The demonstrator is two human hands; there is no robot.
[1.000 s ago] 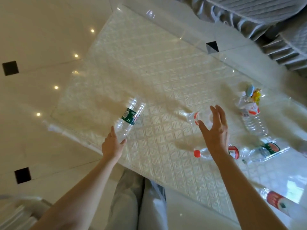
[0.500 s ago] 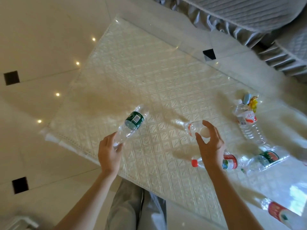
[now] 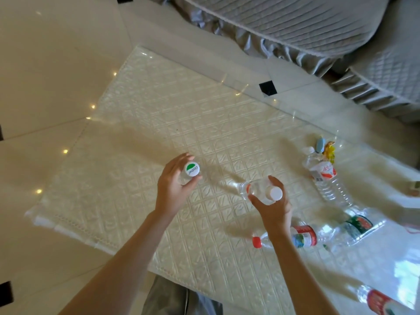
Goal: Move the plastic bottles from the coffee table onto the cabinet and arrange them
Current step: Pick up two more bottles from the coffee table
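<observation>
My left hand (image 3: 172,189) grips a clear bottle with a green-and-white cap (image 3: 192,169), upright, cap facing the camera, above the coffee table (image 3: 145,123). My right hand (image 3: 272,208) holds a second clear bottle with a white cap (image 3: 256,192), tilted, near the table's middle. A red-capped bottle (image 3: 302,237) lies under my right wrist. Further right lie a green-labelled bottle (image 3: 356,228) and a red-and-white labelled bottle (image 3: 327,180). Another red-labelled bottle (image 3: 377,301) lies at the bottom right. The cabinet is out of view.
Small blue and yellow items (image 3: 325,148) sit by the far right bottle. A grey quilted sofa (image 3: 295,21) runs along the far side. Glossy cream floor tiles (image 3: 45,64) lie to the left. My trouser leg (image 3: 172,298) shows at the near table edge.
Both hands closed on bottles and lifted them: the left bottle went from lying to upright, and the right hand picked up the white-capped bottle. The camera view shifted down and left.
</observation>
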